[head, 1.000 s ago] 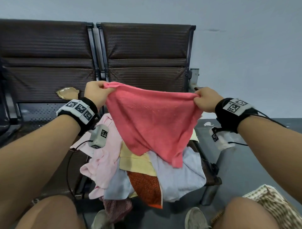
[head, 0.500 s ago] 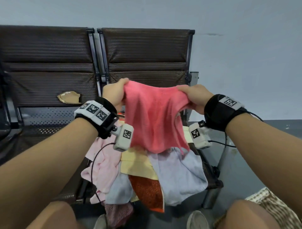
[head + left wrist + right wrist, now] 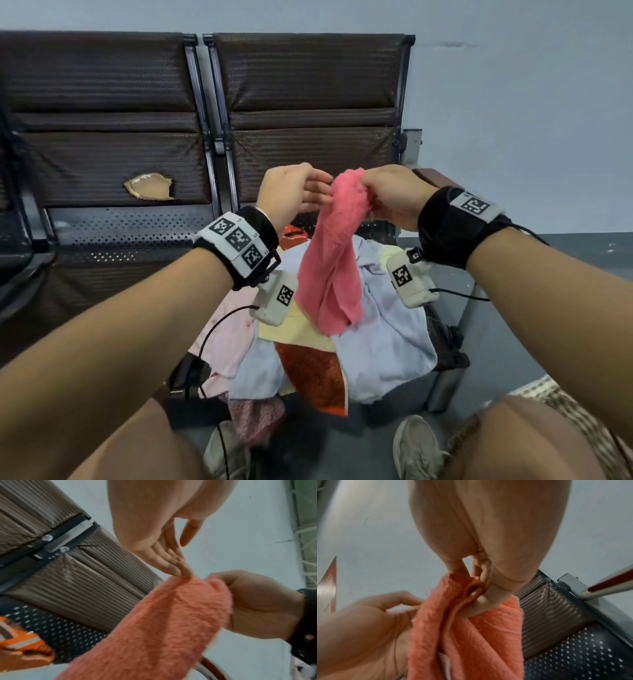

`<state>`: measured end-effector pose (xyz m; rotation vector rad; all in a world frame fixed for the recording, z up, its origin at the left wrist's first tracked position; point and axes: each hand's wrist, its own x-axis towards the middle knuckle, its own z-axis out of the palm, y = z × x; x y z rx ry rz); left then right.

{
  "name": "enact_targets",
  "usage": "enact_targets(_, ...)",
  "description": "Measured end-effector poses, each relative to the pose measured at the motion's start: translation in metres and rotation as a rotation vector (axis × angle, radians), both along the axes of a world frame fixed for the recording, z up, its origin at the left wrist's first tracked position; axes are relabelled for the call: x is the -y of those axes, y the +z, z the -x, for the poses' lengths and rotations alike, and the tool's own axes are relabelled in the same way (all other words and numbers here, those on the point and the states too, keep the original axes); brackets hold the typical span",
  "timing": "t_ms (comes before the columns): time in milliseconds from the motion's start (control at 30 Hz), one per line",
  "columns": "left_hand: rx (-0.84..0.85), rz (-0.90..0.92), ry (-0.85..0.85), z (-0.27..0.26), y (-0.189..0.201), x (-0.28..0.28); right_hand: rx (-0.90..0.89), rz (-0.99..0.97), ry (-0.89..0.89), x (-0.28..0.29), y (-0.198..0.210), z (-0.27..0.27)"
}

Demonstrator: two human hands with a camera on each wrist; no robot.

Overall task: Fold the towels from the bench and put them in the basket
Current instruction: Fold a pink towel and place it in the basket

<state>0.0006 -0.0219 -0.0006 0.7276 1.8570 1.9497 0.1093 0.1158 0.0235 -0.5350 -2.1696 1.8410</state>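
the fluffy pink terry towel (image 3: 337, 253) hangs bunched above the pile of pastel towels (image 3: 376, 342) at 6 o'clock; right hand (image 3: 394, 197) pinches its top, left hand (image 3: 291, 195) beside it, fingers relaxed, fingertips (image 3: 186, 573) touching.

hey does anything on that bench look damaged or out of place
Yes: the left seat's backrest has a torn hole near its lower edge, showing tan padding. The unfolded towels lie heaped and spill over the seat's front edge.

Right hand (image 3: 390, 193) pinches pink towel (image 3: 337, 253); left hand (image 3: 294, 192) loose beside it.
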Motion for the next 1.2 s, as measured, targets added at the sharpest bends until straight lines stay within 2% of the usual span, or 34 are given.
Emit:
enact_targets(67,-0.082,0.05,0.092,0.008,-0.009,0.001,0.019,-0.021,0.045,-0.001,-0.003,0.0)
enact_targets(133,-0.083,0.103,-0.055,0.007,-0.021,-0.003,0.019,0.021,0.102,-0.002,-0.004,0.001)
enact_targets(200,0.012,0.143,-0.245,0.005,-0.03,-0.006,0.011,0.042,0.111,-0.005,-0.007,0.004)
enact_targets(267,0.071,0.183,-0.299,0.009,-0.031,-0.008,0.028,0.022,0.062,-0.012,-0.01,0.004)
enact_targets(400,0.05,0.126,-0.167,0.033,-0.029,-0.01,0.127,-0.144,0.022,-0.046,-0.021,0.0)
enact_targets(467,-0.064,0.12,-0.106,0.044,-0.024,-0.013,0.155,-0.292,0.001,-0.064,-0.026,0.0)
enact_targets(567,-0.225,0.145,-0.007,0.059,-0.012,-0.026,0.157,-0.361,-0.058,-0.09,-0.03,0.008)
enact_targets(667,-0.35,0.125,0.111,0.072,0.006,-0.045,0.012,-0.492,-0.219,-0.103,-0.02,0.025)
enact_targets(733,-0.372,0.078,0.18,0.08,0.02,-0.054,-0.125,-0.574,-0.309,-0.103,-0.01,0.04)
enact_targets(833,-0.363,-0.006,0.227,0.091,0.035,-0.057,-0.274,-0.56,-0.346,-0.099,0.003,0.055)
enact_targets(900,-0.366,-0.037,0.229,0.093,0.034,-0.051,-0.29,-0.568,-0.307,-0.094,0.004,0.056)
enact_targets(967,-0.35,-0.038,0.17,0.09,0.02,-0.04,-0.239,-0.602,-0.263,-0.089,-0.006,0.052)
enact_targets(1033,-0.334,0.058,0.067,0.084,-0.006,-0.025,-0.135,-0.643,-0.228,-0.086,-0.028,0.044)
enact_targets(1100,-0.33,0.228,-0.003,0.074,-0.041,-0.006,-0.005,-0.683,-0.145,-0.08,-0.058,0.032)
enact_targets(1200,-0.426,0.535,-0.122,0.055,-0.094,0.022,0.213,-0.71,0.049,-0.065,-0.108,0.006)
